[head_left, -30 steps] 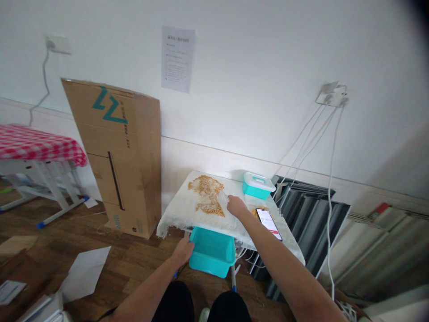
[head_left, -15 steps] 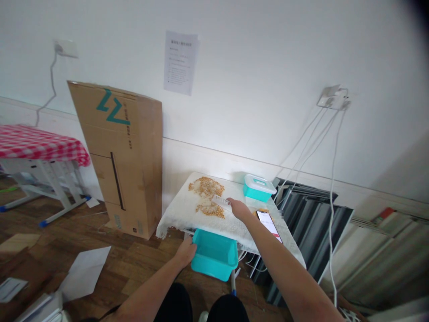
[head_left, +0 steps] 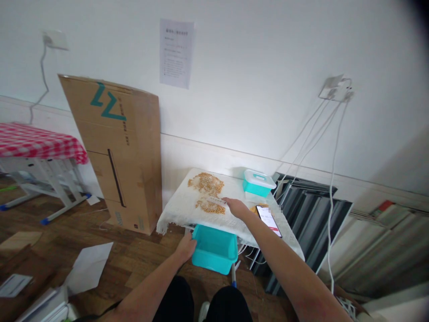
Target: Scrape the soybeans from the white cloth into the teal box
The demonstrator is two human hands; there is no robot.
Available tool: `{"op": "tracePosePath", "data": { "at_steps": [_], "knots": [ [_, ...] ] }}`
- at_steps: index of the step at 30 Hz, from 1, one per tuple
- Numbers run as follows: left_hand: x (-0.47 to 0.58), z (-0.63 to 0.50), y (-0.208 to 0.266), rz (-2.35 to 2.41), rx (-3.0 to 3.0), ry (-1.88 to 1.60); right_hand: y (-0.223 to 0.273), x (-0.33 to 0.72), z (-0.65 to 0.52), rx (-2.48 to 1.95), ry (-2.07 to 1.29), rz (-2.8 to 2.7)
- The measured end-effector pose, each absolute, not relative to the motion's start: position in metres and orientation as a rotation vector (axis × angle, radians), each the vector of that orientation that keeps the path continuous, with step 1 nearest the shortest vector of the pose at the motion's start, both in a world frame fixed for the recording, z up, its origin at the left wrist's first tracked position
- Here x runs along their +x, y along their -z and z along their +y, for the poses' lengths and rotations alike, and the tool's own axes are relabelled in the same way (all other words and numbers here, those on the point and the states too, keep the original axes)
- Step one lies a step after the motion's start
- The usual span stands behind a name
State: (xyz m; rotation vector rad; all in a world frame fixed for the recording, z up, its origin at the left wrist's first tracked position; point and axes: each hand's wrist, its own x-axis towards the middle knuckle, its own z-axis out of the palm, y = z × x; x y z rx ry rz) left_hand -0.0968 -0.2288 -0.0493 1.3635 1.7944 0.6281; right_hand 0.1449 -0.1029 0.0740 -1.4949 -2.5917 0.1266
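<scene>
Two patches of yellow grains lie on the white cloth, the larger one (head_left: 206, 182) toward the wall and the smaller one (head_left: 210, 206) nearer the person, just beside each other. Between them and over the edge of the smaller patch reaches a pale tool (head_left: 217, 200), flat and narrow from this angle. The right hand (head_left: 234, 207) grasps its near end, fingers closed around it; whether the tool touches the grains I cannot tell.

Just below the cloth's front edge is a teal bin (head_left: 212, 264), open side up. The left hand (head_left: 186, 247) grips its left side near the rim. The inside looks plain teal, with no grains that I can make out.

The cloth (head_left: 179, 210) covers a small table and hangs over its front with a fringe. At the back right corner stands a teal box (head_left: 257, 188) with a white lid. Near the right forearm lies a phone (head_left: 268, 220), screen lit.

Farther right, grey panels (head_left: 303, 223) lean by the wall, under cables that run from a white socket (head_left: 335, 89). To the left a tall carton (head_left: 117, 156) leans back, and beyond it a red checked cloth (head_left: 40, 141) covers another table. A printed sheet (head_left: 176, 53) hangs on the wall; loose papers (head_left: 90, 268) lie on the wooden floor.
</scene>
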Motion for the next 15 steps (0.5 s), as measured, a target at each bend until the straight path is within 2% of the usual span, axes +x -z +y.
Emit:
{"op": "tracePosePath", "data": {
  "at_steps": [11, 15],
  "knots": [
    [-0.097, -0.228, 0.052, 1.794, 1.401, -0.629, -0.065, 0.160, -0.099, -1.399, -0.059, -2.649],
    [-0.096, -0.229, 0.050, 1.786, 1.367, -0.646, -0.069, 0.162, -0.100, -1.516, -0.003, -2.610]
  ]
}}
